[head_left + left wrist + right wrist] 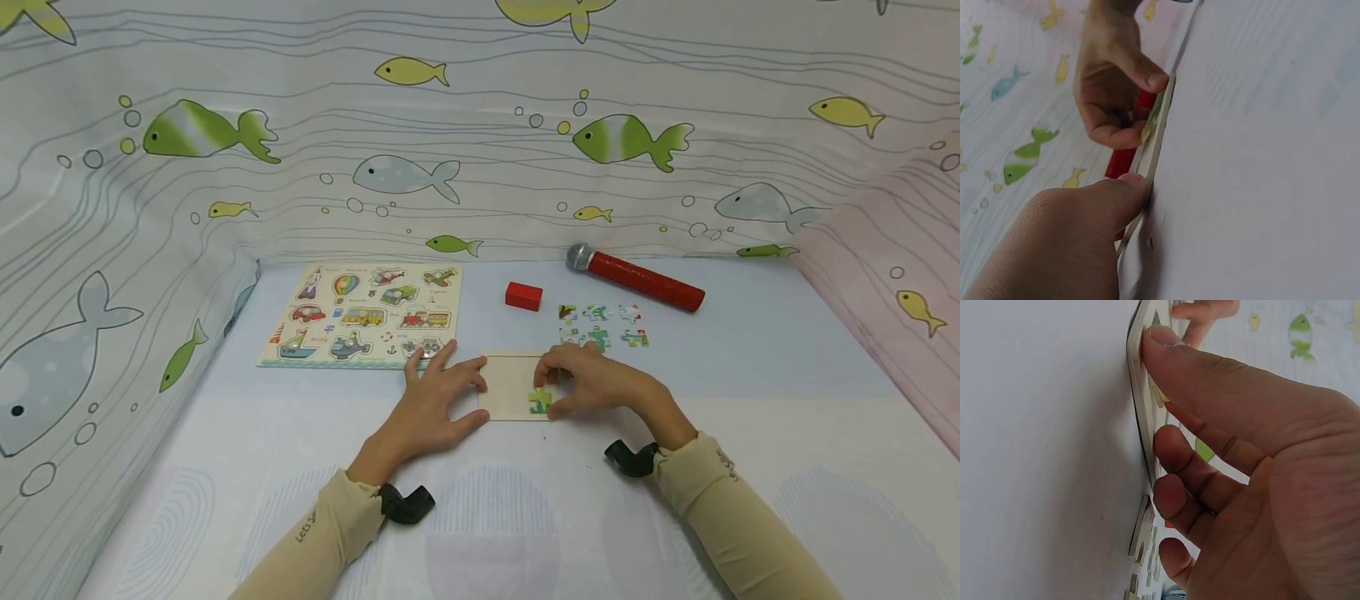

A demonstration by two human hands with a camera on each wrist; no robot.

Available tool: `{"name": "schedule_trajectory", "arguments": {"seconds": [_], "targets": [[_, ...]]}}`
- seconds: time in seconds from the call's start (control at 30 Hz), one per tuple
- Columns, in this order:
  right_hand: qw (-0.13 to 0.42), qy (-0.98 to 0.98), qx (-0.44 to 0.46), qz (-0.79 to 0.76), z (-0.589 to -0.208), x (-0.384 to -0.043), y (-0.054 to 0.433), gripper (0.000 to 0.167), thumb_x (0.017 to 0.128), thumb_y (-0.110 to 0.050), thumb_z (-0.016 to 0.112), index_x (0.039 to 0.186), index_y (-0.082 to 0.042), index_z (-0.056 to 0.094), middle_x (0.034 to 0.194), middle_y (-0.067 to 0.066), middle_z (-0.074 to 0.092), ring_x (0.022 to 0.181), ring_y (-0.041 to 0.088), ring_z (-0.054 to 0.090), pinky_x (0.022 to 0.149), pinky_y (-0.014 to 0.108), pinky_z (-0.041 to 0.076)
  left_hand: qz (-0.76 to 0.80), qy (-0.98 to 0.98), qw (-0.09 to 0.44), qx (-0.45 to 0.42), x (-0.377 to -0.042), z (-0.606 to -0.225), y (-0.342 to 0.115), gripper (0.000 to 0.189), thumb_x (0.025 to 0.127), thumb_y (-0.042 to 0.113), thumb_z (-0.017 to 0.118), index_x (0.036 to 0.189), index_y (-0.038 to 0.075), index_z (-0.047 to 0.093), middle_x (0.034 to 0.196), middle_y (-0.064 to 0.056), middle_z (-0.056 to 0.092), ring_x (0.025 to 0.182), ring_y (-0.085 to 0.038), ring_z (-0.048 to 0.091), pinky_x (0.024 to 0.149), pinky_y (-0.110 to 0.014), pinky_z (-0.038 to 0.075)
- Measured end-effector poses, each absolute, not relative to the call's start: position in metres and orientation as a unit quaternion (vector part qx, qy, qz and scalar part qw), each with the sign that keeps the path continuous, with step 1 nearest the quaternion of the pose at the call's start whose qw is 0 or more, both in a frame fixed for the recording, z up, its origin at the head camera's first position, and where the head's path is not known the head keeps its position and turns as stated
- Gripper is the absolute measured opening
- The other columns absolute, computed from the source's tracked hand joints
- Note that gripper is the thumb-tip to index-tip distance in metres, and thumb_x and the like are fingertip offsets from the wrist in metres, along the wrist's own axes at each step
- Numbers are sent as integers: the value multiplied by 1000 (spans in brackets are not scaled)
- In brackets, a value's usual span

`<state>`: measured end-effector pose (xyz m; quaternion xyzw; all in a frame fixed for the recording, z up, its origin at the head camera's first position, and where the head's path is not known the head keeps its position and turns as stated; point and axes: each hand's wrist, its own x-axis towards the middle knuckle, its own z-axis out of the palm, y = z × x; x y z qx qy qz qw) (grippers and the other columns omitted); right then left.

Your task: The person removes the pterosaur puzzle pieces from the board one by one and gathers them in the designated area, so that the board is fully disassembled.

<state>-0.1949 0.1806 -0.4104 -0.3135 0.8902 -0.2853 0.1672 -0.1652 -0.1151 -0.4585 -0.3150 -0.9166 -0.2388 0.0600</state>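
Observation:
A light wooden puzzle board lies in front of me. My left hand holds its left side, the thumb at the near corner and bent fingers at the far one; its other fingers spread toward the picture board. In the board's near right corner is a green puzzle piece. My right hand pinches this piece, with the index finger at its far side and the thumb at the board's edge. The left wrist view shows the piece slightly tilted over the board.
Several loose puzzle pieces lie behind the right hand, which overlaps the nearer row. A red block is beyond the board. Farther right lies a red microphone with a silver head. A fish-print cloth hangs around the table.

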Motion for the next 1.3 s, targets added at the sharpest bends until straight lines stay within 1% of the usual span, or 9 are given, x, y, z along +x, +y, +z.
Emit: {"name": "schedule_trajectory", "arguments": {"seconds": [0.17,0.27,0.4,0.57,0.7,0.97,1.13,1.3], "targets": [[175,878,-321,-308,-409,-195,180,29,79,-16,86,99,-19,65,91,-2,62,91,16,54,86,37,33,-240,-915,68,-318,-166,-460,-115,23,91,47,66,106,30,66,151,2,57,153,-42,29,116,-72,3],[180,868,-329,-326,-408,-196,180,25,82,-11,82,99,-17,64,88,-1,62,87,16,56,84,33,40,-239,-915,67,-317,-166,-460,-115,23,91,47,66,107,31,66,152,3,56,154,-41,29,116,-71,3],[192,851,-336,-355,-409,-196,181,19,88,-6,75,101,-14,64,84,-4,62,82,15,57,76,26,47,-236,-917,61,-316,-166,-460,-115,23,91,48,66,107,31,65,153,4,55,154,-40,28,117,-71,2],[216,834,-328,-388,-411,-198,182,15,93,-5,70,104,-12,64,82,-3,64,80,14,58,75,24,48,-235,-919,55,-312,-166,-459,-115,24,91,49,65,108,32,65,153,5,54,155,-38,26,118,-70,1],[221,827,-322,-404,-412,-200,184,14,94,-7,70,106,-13,65,84,-2,64,82,16,58,76,25,48,-235,-920,50,-309,-166,-459,-115,23,92,49,65,108,32,65,154,5,54,155,-38,26,118,-70,0],[201,829,-311,-420,-407,-205,195,15,94,-8,70,106,-16,66,87,0,65,84,17,59,76,26,50,-238,-919,51,-310,-166,-459,-116,23,92,48,65,107,31,65,153,5,54,155,-38,25,117,-70,0],[178,830,-300,-435,-402,-211,212,14,94,-8,70,106,-13,68,86,3,66,83,18,59,75,26,49,-240,-919,49,-309,-165,-459,-116,23,92,48,65,107,31,65,154,5,54,156,-38,25,117,-70,-1],[157,844,-280,-429,-398,-215,237,15,95,-8,70,110,-10,68,87,7,70,81,18,60,73,26,50,-245,-917,46,-311,-165,-458,-115,23,92,48,66,107,31,65,154,4,54,155,-39,25,117,-70,-1]]}}
